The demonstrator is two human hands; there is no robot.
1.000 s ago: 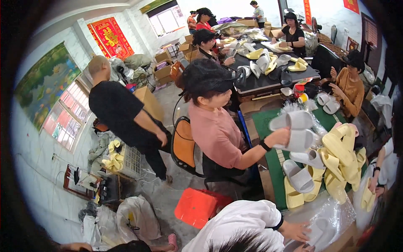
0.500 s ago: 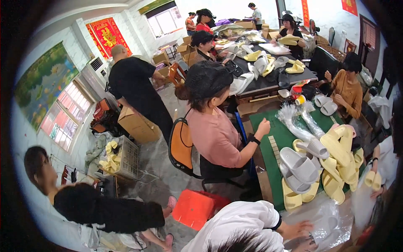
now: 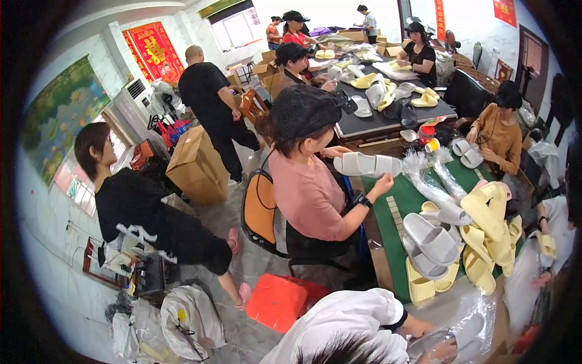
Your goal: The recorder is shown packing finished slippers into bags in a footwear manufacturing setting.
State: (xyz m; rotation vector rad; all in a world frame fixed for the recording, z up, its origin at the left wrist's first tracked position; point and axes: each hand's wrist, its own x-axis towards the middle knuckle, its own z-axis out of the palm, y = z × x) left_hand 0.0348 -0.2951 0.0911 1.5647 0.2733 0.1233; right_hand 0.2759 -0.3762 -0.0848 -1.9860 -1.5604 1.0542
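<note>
Neither my left hand nor my right hand comes into view. At the lower edge, a person in a white shirt [image 3: 345, 318] leans over the table; that person's hands handle a grey slipper in clear plastic [image 3: 467, 333]. Just beyond lies a heap of yellow slippers [image 3: 482, 212] with grey slippers [image 3: 431, 236] on top at its left. Clear plastic sleeves [image 3: 421, 179] stretch across the green mat [image 3: 388, 242]. In the middle, a person in pink [image 3: 309, 194] holds up a grey slide slipper [image 3: 367, 164] with both hands.
An orange-red stool [image 3: 279, 303] stands at the lower middle, near an orange-backed chair [image 3: 257, 212]. To the left a person in black [image 3: 145, 212] stands by white sacks [image 3: 191, 321]. A cardboard box [image 3: 197, 164] sits on the floor. More people work around the far dark table [image 3: 364, 127].
The person in pink now holds a grey slipper. At left, the person in black has become more upright, and white sacks show below. The far-left standing person in black has shifted right.
</note>
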